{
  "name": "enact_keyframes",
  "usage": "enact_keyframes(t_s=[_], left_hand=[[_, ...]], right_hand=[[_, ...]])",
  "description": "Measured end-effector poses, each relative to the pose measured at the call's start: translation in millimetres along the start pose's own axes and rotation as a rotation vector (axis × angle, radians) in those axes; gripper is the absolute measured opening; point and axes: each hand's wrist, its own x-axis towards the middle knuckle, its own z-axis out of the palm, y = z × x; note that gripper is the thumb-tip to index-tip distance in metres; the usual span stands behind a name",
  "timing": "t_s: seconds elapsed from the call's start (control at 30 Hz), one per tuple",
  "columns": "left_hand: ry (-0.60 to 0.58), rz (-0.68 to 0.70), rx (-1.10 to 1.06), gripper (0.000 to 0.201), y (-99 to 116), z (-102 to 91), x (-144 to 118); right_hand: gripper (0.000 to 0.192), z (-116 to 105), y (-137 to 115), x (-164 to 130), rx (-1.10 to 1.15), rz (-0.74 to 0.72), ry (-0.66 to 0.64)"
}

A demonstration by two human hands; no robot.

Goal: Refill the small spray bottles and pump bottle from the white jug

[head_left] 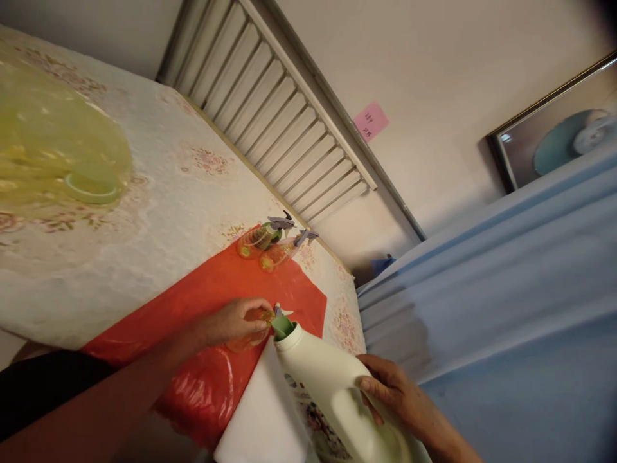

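Note:
My left hand (243, 319) is closed round the neck end of a small clear bottle (236, 345), whose body is partly hidden and looks orange against the red sheet. My right hand (391, 389) grips the handle of a large pale-green jug (324, 364), tipped with its mouth toward the bottle. A green pouring lip (282, 326) inside the jug's mouth reaches right to the bottle's opening. Whether liquid is flowing cannot be made out. Just behind lies a small grey-and-white piece (279, 310), perhaps a sprayer head.
Two spray bottles (277, 254) with grey triggers stand on a red plastic sheet (212, 308). A floral tablecloth (159, 148) covers the table. At left sits a yellow translucent bag (58, 135). A white box-like block (260, 411) is under the jug. Blue curtain (486, 276) hangs right.

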Motion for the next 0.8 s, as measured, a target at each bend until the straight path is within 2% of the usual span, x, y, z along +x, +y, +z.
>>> enact_keyframes(t_s=[0.4, 0.8], left_hand=[[0.01, 0.017, 0.016, 0.027, -5.8, 0.8, 1.4], [0.012, 0.004, 0.027, 0.026, 0.2, 0.0, 0.5]], right_hand=[[0.043, -1.8, -1.9, -0.9, -0.024, -0.013, -0.003], [0.045, -2.7, -1.3, 0.2, -0.019, 0.004, -0.017]])
